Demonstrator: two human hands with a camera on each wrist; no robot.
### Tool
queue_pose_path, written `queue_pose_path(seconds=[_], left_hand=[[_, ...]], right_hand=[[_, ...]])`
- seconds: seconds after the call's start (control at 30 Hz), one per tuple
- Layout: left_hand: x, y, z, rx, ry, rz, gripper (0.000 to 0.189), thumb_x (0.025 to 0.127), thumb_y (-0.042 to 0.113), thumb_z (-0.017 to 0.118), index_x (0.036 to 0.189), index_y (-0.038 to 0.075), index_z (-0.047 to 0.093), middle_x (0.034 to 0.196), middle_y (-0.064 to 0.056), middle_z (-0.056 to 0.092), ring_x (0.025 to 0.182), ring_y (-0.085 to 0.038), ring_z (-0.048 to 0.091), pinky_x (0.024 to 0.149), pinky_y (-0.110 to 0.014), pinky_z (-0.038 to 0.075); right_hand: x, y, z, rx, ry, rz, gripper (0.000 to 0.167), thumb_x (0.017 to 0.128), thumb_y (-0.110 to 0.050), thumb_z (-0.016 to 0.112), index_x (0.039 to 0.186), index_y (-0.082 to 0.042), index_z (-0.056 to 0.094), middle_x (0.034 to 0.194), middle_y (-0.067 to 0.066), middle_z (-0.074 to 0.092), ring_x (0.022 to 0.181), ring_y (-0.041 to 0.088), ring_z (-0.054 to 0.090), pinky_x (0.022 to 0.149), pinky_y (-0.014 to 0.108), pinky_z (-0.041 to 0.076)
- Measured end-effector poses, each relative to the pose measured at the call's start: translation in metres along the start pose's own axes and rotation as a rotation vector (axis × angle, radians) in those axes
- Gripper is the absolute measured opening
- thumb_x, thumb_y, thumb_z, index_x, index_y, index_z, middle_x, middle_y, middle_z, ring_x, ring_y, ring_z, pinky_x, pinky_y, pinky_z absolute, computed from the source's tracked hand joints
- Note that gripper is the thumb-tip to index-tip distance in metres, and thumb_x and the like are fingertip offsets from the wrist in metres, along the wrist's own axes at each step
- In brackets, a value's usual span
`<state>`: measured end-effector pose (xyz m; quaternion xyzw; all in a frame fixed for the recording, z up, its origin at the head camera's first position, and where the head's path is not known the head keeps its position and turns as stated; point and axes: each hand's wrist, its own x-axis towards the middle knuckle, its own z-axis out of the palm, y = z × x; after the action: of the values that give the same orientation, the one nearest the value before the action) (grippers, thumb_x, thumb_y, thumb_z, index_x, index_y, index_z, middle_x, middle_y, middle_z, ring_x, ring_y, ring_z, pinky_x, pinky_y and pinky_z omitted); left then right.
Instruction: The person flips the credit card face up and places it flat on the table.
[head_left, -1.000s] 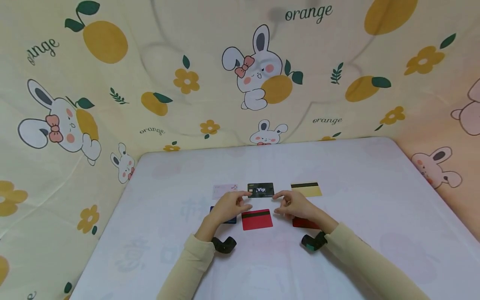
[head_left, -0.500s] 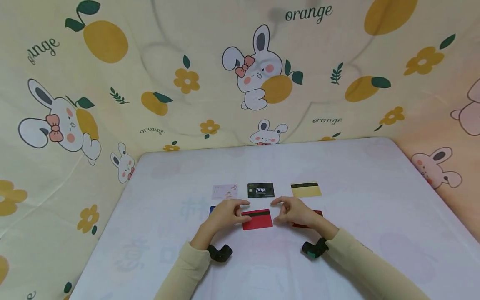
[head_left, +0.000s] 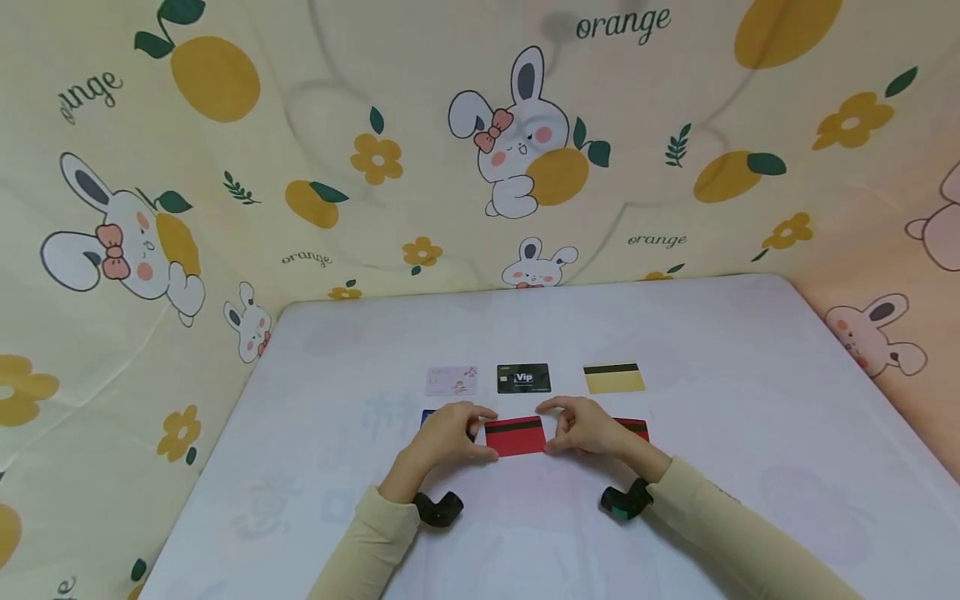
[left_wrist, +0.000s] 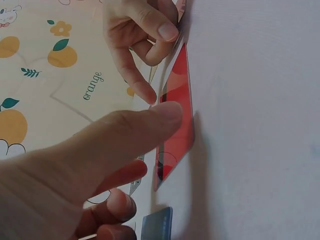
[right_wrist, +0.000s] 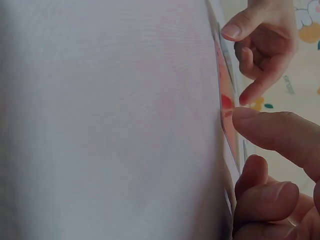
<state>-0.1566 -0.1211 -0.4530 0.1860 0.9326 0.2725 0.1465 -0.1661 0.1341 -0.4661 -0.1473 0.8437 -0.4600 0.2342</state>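
Note:
A red card (head_left: 514,438) with a dark stripe lies on the white tabletop between my two hands. At its left end is my left hand (head_left: 448,432), thumb near the lower corner and index finger near the upper one. My right hand (head_left: 589,427) mirrors this at the right end. Thumb and index finger of each hand stand apart; the other fingers are bent inward. Each wrist view shows a thumb (left_wrist: 169,116) overlapping the red card; whether the fingertips touch it I cannot tell. Behind my left hand a blue card (left_wrist: 157,223) is mostly hidden.
A pale pink card (head_left: 452,382), a black VIP card (head_left: 523,385) and a gold card (head_left: 614,381) form the far row. Another red card (head_left: 633,427) is partly covered by my right hand. Patterned cloth (head_left: 420,167) stands behind the table.
Both hands have come back toward me from the black VIP card to the red card's ends. Their thumbs and index fingers have drawn up around its corners. The cards look nearly unmoved.

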Motion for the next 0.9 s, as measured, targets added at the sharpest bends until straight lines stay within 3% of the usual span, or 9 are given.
queue_pose_path(seconds=[0.3, 0.5, 0.9], left_hand=[[0.0003, 0.0015, 0.0025, 0.040, 0.000, -0.027, 0.048, 0.073, 0.034, 0.083, 0.116, 0.019, 0.070, 0.070, 0.005, 0.045, 0.070, -0.008, 0.043, 0.059, -0.020, 0.033], [0.0014, 0.0024, 0.0034, 0.018, -0.007, -0.043, 0.048, 0.073, 0.033, 0.083, 0.116, 0.019, 0.069, 0.072, 0.004, 0.046, 0.071, -0.009, 0.044, 0.059, -0.021, 0.034], [0.0033, -0.0004, 0.0034, 0.027, -0.013, 0.005, 0.056, 0.072, 0.032, 0.084, 0.123, 0.017, 0.066, 0.071, 0.005, 0.041, 0.069, -0.008, 0.040, 0.058, -0.020, 0.030]], right_hand=[[0.0030, -0.0005, 0.0050, -0.058, 0.007, -0.018, 0.057, 0.076, -0.010, 0.079, 0.129, -0.002, 0.057, 0.060, -0.003, 0.052, 0.055, 0.011, 0.047, 0.052, 0.021, 0.038], [0.0049, -0.0018, 0.0067, -0.073, 0.020, -0.012, 0.051, 0.075, -0.009, 0.080, 0.122, -0.003, 0.059, 0.060, -0.002, 0.051, 0.055, 0.012, 0.047, 0.052, 0.022, 0.039], [0.0086, -0.0011, 0.0067, -0.007, -0.038, -0.019, 0.048, 0.075, -0.001, 0.077, 0.115, 0.000, 0.051, 0.057, -0.005, 0.045, 0.049, 0.009, 0.041, 0.048, 0.020, 0.035]])
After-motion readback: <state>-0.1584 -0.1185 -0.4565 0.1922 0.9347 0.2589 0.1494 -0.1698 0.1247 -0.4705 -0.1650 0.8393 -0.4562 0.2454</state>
